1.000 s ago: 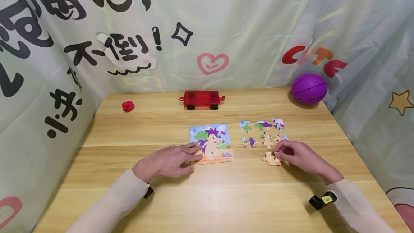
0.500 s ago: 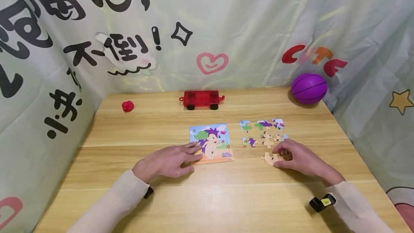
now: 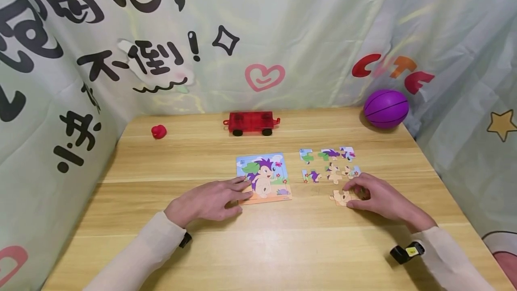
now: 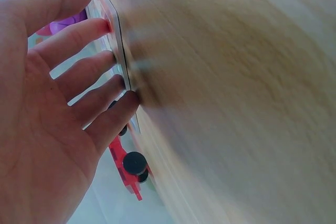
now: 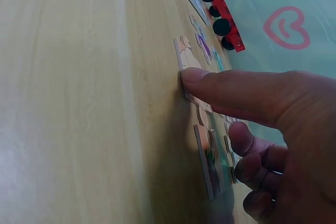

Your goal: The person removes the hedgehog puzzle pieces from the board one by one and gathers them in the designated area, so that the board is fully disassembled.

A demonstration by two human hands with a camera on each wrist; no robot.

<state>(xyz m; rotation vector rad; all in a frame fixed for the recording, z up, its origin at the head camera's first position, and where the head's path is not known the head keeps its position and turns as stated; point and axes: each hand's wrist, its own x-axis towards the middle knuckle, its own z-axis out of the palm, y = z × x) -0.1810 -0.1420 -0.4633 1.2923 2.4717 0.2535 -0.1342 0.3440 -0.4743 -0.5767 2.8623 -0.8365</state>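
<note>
From the head view, we see the left hand (image 3: 210, 201) flat, fingers straight, on the puzzle board (image 3: 264, 178), mid-table (image 3: 258, 246). The right hand (image 3: 377, 199) pinches a tan puzzle piece (image 3: 339, 197) lying below the loose pieces (image 3: 329, 165). Only the right wrist view shows the thumb (image 5: 220, 85) pressing the piece's edge.

Soft, even light fills the head view, with a pale sheen on the light wooden tabletop (image 3: 258, 246) toward 6 o'clock and short, faint shadows under the purple ball (image 3: 385, 108) and the translucent red toy car (image 3: 251, 122); the printed fabric backdrop (image 3: 282, 26) bows at the frame edges. The left wrist view is bright but smeared, the tabletop (image 4: 236, 103) blurred from centre to 3 o'clock. In the right wrist view, the near tabletop (image 5: 79, 103) at 9 o'clock is soft and a dark shadow pools at 6 o'clock.
</note>
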